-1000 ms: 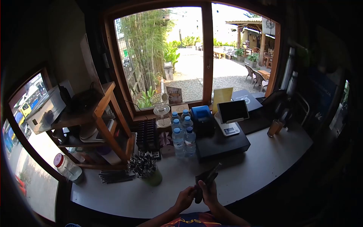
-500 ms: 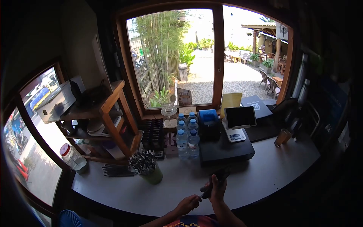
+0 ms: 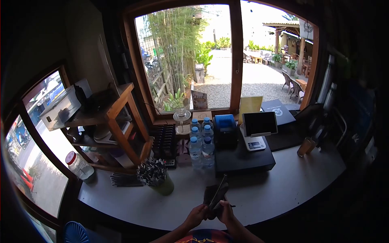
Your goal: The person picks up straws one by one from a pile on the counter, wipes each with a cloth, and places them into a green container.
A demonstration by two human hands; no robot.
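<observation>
Low at the near edge of a white curved counter (image 3: 283, 190), both of the person's hands meet over a dark folded wallet-like item (image 3: 214, 193). Left hand (image 3: 197, 214) has its fingers curled around the item's lower left side; right hand (image 3: 225, 209) grips its lower right, fingers closed on it. Its thin flap stands up and tilts toward the window. Just behind sits a black cash drawer (image 3: 243, 160) carrying a blue receipt printer (image 3: 225, 124) and a tablet on a white stand (image 3: 259, 125). Water bottles (image 3: 201, 141) cluster left of the drawer. A green cup of wrapped straws (image 3: 156, 178) stands near the wooden shelf (image 3: 117, 121).
</observation>
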